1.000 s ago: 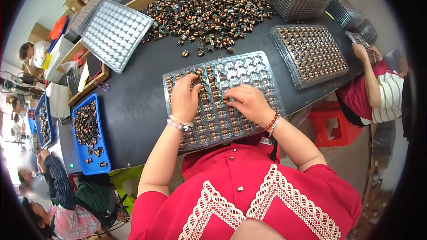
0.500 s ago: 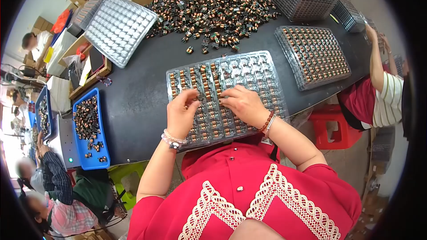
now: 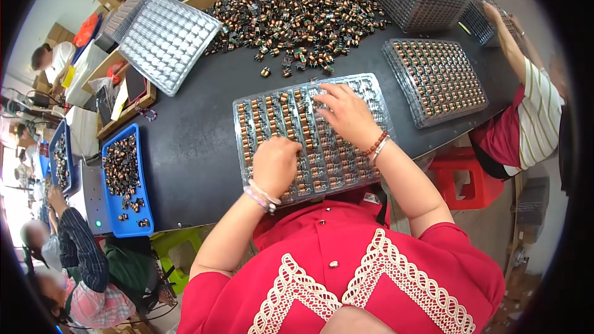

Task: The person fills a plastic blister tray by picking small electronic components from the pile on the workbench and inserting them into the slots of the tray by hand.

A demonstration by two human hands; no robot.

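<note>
Parts tray (image 3: 374, 94), one, clear plastic: flat on the dark table (image 3: 192, 148), directly before the person, under both hands. Sides slightly askew to the table's near edge; its columns run far to near, leaning a little right at the near end.

Copper-wound parts (image 3: 271, 113), many: seated in the tray, columns densest at left. Far-right cells show silver, no copper visible; glare there makes single cells hard to read.

Left hand (image 3: 276, 164), bare, beaded bracelet at wrist: over the near-left middle of the tray. Fingers curled, knuckles up, tips turned down and right against a column of parts. Whether they pinch a part cannot be told; the hand's back covers the grip.

Right hand (image 3: 346, 114), bare, red-brown beads at wrist: farther out and to the right, over the far middle. Fingers loosely spread, tips pointing left, no part seen between them. Governing relation: the copper column passes between the two hands, left of the right fingertips and right of the left ones; the silver cells lie right of both, nearer the right hand.

Loose pile (image 3: 297, 18), copper and black: beyond the tray's far edge, apart from both hands, the right being nearer.

Filled tray (image 3: 403, 96): right, apart.
</note>
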